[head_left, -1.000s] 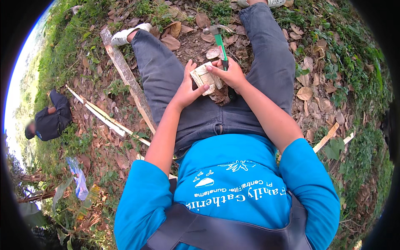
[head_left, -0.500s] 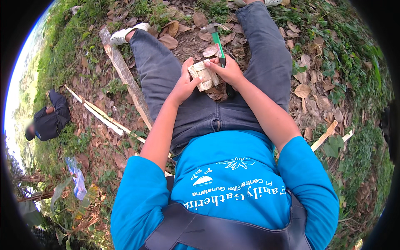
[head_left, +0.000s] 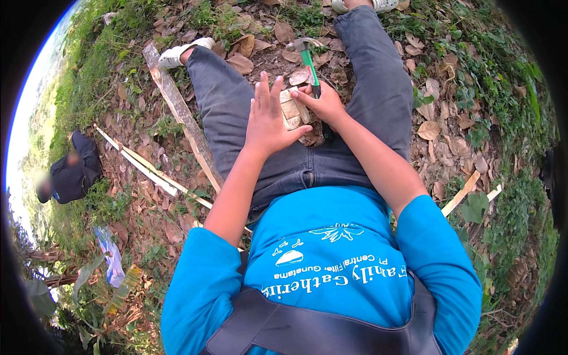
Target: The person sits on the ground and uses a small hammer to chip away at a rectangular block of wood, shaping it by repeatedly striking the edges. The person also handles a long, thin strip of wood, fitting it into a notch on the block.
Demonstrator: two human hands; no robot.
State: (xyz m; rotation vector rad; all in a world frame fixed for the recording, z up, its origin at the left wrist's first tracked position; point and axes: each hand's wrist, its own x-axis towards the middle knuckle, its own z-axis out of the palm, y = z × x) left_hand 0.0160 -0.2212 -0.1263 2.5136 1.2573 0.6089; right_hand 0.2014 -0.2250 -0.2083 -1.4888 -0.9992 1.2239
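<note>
Your wooden block (head_left: pixel 290 109) looks pieced together.
Your right hand (head_left: pixel 327 106) grips its edge, left hand (head_left: pixel 266 123) spreads open beside it; remaining work is hard to tell.

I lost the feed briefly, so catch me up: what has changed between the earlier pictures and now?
The left hand has opened: its fingers, earlier mostly behind the pale wooden block, have straightened and spread toward the picture's top. Whether its thumb touches the block is unclear. The right hand keeps its hold on the block; the green-handled hammer stays put.
</note>
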